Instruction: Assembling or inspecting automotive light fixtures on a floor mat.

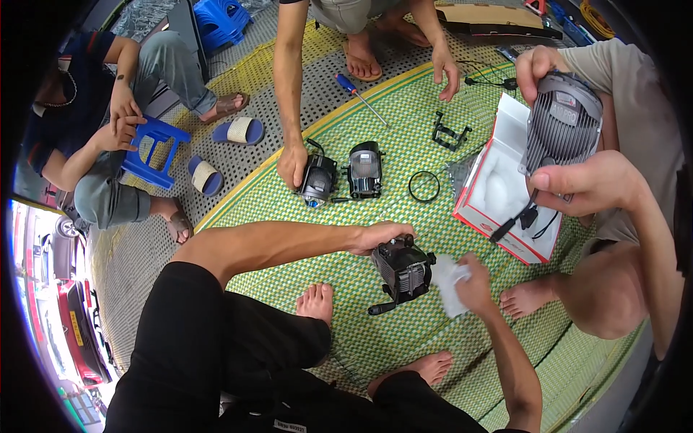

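My left hand (375,237) is closed on the top of a black finned headlight projector (401,270), held above the mat with a short cable and plug dangling below. Just to its right, my right hand (473,283) grips a crumpled white cloth (451,287), slightly smeared by motion. The cloth is close beside the projector; whether they touch I cannot tell. Farther off, a second projector (317,179) stands under the hand of a person opposite, and a third projector (364,171) rests beside it.
On the right, another person holds a grey finned lamp unit (564,119) over an open white-and-red box (498,206). A black ring (424,186), a black bracket (450,130) and a blue-handled screwdriver (361,97) lie on the green woven mat (267,270). A person sits at far left near sandals (240,130).
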`<control>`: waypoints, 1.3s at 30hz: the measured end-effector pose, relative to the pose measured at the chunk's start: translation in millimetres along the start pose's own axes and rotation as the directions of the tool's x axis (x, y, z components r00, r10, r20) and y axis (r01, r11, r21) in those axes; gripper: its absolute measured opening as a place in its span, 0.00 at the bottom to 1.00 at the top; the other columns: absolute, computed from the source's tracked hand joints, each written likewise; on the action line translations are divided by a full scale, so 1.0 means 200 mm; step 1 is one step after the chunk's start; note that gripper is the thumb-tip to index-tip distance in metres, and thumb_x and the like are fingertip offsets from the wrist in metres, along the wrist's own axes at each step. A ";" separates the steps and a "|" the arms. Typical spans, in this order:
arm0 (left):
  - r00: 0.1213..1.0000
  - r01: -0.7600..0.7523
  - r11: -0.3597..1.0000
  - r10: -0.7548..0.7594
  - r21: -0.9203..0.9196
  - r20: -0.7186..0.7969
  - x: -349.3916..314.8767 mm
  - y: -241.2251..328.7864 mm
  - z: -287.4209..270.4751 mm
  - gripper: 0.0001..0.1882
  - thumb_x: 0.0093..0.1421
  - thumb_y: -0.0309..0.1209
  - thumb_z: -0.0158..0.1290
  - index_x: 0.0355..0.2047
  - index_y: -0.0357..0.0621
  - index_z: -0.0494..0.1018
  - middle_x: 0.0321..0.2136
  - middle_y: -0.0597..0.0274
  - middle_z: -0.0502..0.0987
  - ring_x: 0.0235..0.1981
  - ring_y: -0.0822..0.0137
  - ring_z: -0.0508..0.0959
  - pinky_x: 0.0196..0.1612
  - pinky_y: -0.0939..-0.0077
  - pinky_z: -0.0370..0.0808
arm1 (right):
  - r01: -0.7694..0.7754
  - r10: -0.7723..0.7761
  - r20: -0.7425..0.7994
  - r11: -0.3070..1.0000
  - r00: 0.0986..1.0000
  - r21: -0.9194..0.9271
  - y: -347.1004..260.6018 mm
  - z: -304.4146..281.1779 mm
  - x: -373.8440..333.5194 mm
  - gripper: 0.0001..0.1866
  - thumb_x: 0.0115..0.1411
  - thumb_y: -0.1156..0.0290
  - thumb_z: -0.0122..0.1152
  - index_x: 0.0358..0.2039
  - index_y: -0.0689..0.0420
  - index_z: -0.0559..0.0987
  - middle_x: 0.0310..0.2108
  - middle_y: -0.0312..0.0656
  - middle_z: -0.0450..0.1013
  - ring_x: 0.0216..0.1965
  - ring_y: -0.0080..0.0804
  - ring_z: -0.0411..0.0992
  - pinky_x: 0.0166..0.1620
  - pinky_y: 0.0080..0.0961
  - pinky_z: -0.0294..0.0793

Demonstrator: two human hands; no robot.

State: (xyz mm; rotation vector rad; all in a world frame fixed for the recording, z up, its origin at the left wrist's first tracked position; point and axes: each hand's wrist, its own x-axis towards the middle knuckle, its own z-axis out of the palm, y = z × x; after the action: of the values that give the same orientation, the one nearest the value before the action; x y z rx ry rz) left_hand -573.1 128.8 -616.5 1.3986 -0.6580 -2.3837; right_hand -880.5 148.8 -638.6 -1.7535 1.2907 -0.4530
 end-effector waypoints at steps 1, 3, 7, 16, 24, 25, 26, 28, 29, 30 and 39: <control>1.000 -0.009 1.000 0.009 0.008 -0.009 0.00 0.00 0.00 0.19 0.64 0.46 0.50 0.36 0.43 0.79 0.31 0.65 0.82 0.28 0.73 0.79 0.35 0.75 0.77 | -0.013 0.016 -0.096 0.999 0.995 0.033 0.01 -0.05 0.03 0.16 0.48 0.84 0.51 0.40 0.62 0.75 0.34 0.51 0.74 0.39 0.46 0.75 0.44 0.37 0.73; 1.000 -0.019 1.000 0.019 0.010 -0.022 -0.01 0.00 -0.01 0.19 0.64 0.46 0.50 0.36 0.43 0.79 0.32 0.65 0.82 0.29 0.73 0.79 0.36 0.74 0.77 | 0.232 -0.224 -0.359 0.972 0.906 -0.023 0.03 -0.16 0.08 0.18 0.48 0.84 0.51 0.42 0.61 0.75 0.35 0.50 0.73 0.41 0.45 0.74 0.47 0.37 0.73; 0.998 -0.041 0.999 0.040 -0.012 -0.057 -0.04 0.00 -0.02 0.18 0.63 0.45 0.52 0.36 0.42 0.79 0.32 0.65 0.82 0.29 0.72 0.79 0.36 0.74 0.77 | 0.285 -0.249 -0.656 0.957 0.712 -0.055 0.03 -0.35 0.27 0.19 0.47 0.81 0.54 0.43 0.62 0.76 0.38 0.52 0.72 0.44 0.48 0.73 0.49 0.39 0.72; 0.996 -0.048 0.998 0.045 -0.040 -0.079 -0.11 -0.05 -0.04 0.19 0.62 0.45 0.53 0.36 0.41 0.79 0.32 0.64 0.82 0.30 0.74 0.79 0.35 0.75 0.77 | 0.008 -0.243 -0.300 0.790 0.923 -0.613 0.15 -0.43 0.85 0.23 0.46 0.74 0.60 0.46 0.63 0.78 0.47 0.57 0.69 0.50 0.56 0.69 0.55 0.42 0.70; 0.998 0.016 0.998 -0.020 -0.061 -0.066 -0.16 -0.02 -0.09 0.23 0.57 0.34 0.58 0.50 0.37 0.70 0.38 0.59 0.79 0.42 0.70 0.77 0.50 0.72 0.73 | 0.049 0.019 0.073 0.565 0.997 -0.824 0.13 -0.42 0.97 0.26 0.45 0.69 0.65 0.47 0.64 0.79 0.53 0.61 0.67 0.54 0.61 0.67 0.60 0.45 0.69; 0.997 0.045 0.997 -0.049 -0.064 -0.054 -0.18 0.03 -0.07 0.25 0.57 0.33 0.59 0.52 0.37 0.68 0.38 0.59 0.79 0.43 0.69 0.76 0.52 0.72 0.72 | 0.038 0.023 0.060 0.538 0.998 -0.842 0.11 -0.43 0.96 0.26 0.45 0.69 0.66 0.47 0.64 0.80 0.53 0.61 0.67 0.55 0.61 0.66 0.60 0.44 0.69; 0.995 0.097 0.993 -0.099 -0.062 -0.019 -0.22 0.10 -0.07 0.27 0.56 0.31 0.60 0.54 0.36 0.67 0.39 0.58 0.79 0.45 0.68 0.76 0.54 0.72 0.72 | 0.030 -0.020 0.023 0.489 1.000 -0.872 0.09 -0.44 0.95 0.25 0.44 0.69 0.66 0.46 0.65 0.80 0.53 0.61 0.67 0.56 0.61 0.65 0.59 0.43 0.69; 0.902 0.426 0.905 -0.426 0.021 0.067 -0.28 0.37 -0.13 0.32 0.54 0.28 0.61 0.59 0.35 0.64 0.41 0.56 0.78 0.48 0.67 0.75 0.58 0.71 0.71 | 0.027 0.027 0.044 0.439 0.999 -0.898 0.07 -0.46 0.94 0.28 0.43 0.67 0.68 0.47 0.66 0.78 0.51 0.63 0.68 0.54 0.61 0.68 0.57 0.43 0.71; 0.819 0.530 0.838 -0.546 0.130 0.177 -0.31 0.51 -0.15 0.34 0.54 0.26 0.62 0.61 0.35 0.63 0.41 0.56 0.78 0.50 0.67 0.74 0.60 0.70 0.70 | 0.043 0.023 0.065 0.537 0.998 -0.842 0.07 -0.48 0.93 0.30 0.43 0.67 0.68 0.48 0.67 0.77 0.51 0.63 0.69 0.52 0.61 0.69 0.57 0.42 0.71; 0.749 0.554 0.795 -0.605 0.247 0.269 -0.33 0.62 -0.18 0.37 0.53 0.25 0.63 0.63 0.34 0.62 0.42 0.55 0.78 0.52 0.66 0.74 0.62 0.70 0.70 | 0.057 0.014 0.084 0.627 0.996 -0.777 0.07 -0.50 0.92 0.31 0.43 0.67 0.68 0.49 0.67 0.76 0.50 0.63 0.70 0.51 0.60 0.70 0.56 0.42 0.72; 0.929 -0.334 0.851 0.371 -0.406 0.013 -0.28 0.48 -0.16 0.41 0.68 0.62 0.30 0.61 0.35 0.62 0.46 0.40 0.77 0.50 0.45 0.79 0.53 0.40 0.75 | 0.125 -0.140 -0.021 0.932 0.990 -0.340 0.08 -0.61 0.89 0.29 0.47 0.69 0.68 0.50 0.65 0.75 0.45 0.60 0.76 0.44 0.51 0.76 0.49 0.39 0.75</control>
State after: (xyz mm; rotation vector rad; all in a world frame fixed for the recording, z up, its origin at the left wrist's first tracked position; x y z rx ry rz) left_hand -515.5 64.8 -538.5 0.9118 -0.3770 -2.1362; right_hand -906.9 -65.3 -621.6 -2.1383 1.3468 -0.3622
